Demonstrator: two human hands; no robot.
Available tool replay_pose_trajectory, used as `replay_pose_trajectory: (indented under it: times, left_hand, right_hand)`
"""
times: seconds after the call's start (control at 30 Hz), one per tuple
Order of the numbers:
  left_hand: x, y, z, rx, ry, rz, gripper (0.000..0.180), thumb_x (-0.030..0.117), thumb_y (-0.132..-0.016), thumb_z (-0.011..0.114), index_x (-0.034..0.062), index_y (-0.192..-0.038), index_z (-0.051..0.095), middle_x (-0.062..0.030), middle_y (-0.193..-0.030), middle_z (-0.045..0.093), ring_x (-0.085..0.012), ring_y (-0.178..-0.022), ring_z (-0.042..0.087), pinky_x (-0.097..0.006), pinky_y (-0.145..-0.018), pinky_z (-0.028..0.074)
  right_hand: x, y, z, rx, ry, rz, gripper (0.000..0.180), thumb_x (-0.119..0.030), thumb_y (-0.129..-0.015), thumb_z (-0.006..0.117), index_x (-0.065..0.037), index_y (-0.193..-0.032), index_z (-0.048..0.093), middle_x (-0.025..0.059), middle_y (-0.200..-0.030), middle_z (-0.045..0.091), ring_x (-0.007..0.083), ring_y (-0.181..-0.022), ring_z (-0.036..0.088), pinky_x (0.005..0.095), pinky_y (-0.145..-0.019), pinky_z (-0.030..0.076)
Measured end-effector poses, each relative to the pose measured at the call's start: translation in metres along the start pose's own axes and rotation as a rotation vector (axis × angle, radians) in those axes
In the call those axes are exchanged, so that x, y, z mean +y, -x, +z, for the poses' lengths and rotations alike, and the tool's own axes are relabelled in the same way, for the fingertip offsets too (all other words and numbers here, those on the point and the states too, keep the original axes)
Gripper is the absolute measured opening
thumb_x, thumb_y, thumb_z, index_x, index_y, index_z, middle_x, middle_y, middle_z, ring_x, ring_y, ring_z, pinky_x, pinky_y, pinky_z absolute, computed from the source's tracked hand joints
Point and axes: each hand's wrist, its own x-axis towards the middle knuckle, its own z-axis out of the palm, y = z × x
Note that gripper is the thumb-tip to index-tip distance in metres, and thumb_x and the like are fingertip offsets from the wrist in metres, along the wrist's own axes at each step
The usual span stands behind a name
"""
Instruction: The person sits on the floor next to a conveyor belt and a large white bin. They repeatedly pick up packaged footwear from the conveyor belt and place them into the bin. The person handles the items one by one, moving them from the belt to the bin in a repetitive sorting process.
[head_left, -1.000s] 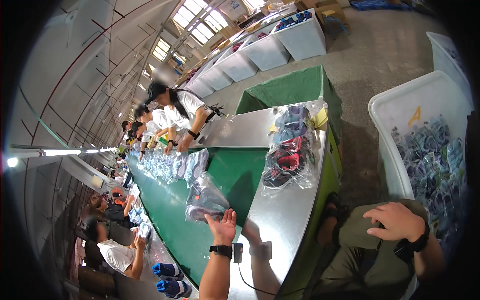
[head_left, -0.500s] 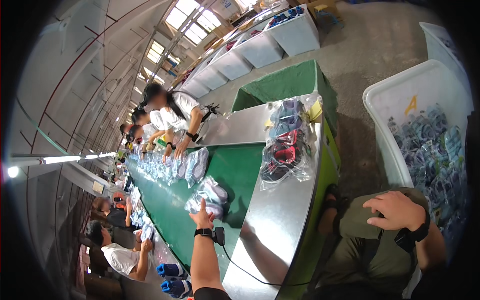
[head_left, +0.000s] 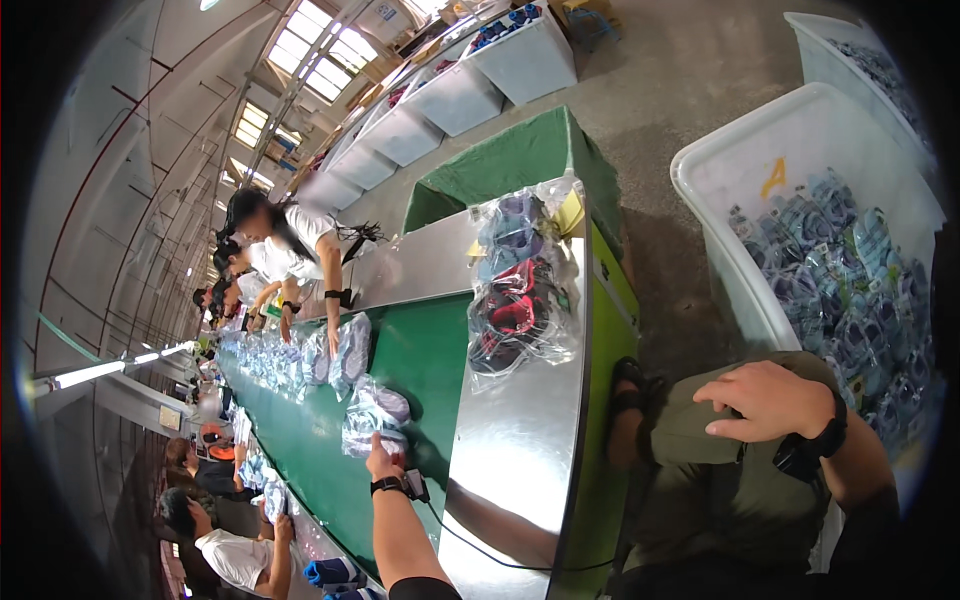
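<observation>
On the green conveyor belt (head_left: 420,350), the left hand (head_left: 383,462) touches a clear bagged pair of shoes (head_left: 372,418); its fingers are hidden. More bagged shoes (head_left: 520,290) wait on the steel table (head_left: 520,440). The right hand (head_left: 765,400) rests on the knee, fingers loosely spread, beside the full white bin (head_left: 740,180).

A belt (head_left: 420,360) runs from the frame's centre to the lower left, with a metal table (head_left: 520,440) along its right side. Bagged packs (head_left: 372,418) lie on the belt at centre-left; a pile of bags (head_left: 520,290) sits on the table above centre. A bin (head_left: 740,180) holding packs stands at right. People line the belt's left side.
</observation>
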Motion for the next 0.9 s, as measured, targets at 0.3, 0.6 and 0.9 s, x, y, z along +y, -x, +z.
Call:
replay_pose_trajectory:
  times: [0.3, 0.6, 0.9]
  left_hand:
    - [-0.05, 0.099, 0.015, -0.003, 0.142, 0.769, 0.058, -0.005, -0.089, 0.077, 0.0041, -0.138, 0.047, -0.0083, -0.121, 0.059, -0.0205, -0.098, 0.064, -0.034, -0.078, 0.059]
    - [-0.043, 0.192, -0.026, -0.534, 0.114, 0.172, 0.075, 0.042, -0.108, 0.064, 0.0111, -0.167, 0.029, -0.0181, -0.151, 0.049, -0.0358, -0.119, 0.063, -0.048, -0.095, 0.06]
    - [-0.045, 0.236, 0.037, -0.527, 0.064, 0.282, 0.096, 0.019, -0.099, 0.078, 0.012, -0.171, 0.016, -0.0156, -0.157, 0.048, -0.0297, -0.138, 0.053, -0.051, -0.102, 0.051]
  right_hand:
    - [0.003, 0.001, 0.002, 0.042, 0.024, -0.042, 0.046, -0.035, -0.094, 0.073, -0.007, -0.13, 0.067, 0.0124, -0.098, 0.074, 0.0386, -0.095, 0.072, 0.0496, -0.084, 0.056]
    - [0.004, 0.004, 0.004, 0.068, 0.026, -0.058, 0.048, -0.031, -0.092, 0.076, -0.007, -0.133, 0.067, 0.01, -0.1, 0.074, 0.0349, -0.095, 0.071, 0.047, -0.084, 0.056]
    - [0.001, 0.007, 0.005, 0.098, -0.005, -0.052, 0.049, -0.031, -0.093, 0.075, -0.007, -0.135, 0.066, 0.0092, -0.103, 0.074, 0.0338, -0.097, 0.071, 0.0458, -0.084, 0.056]
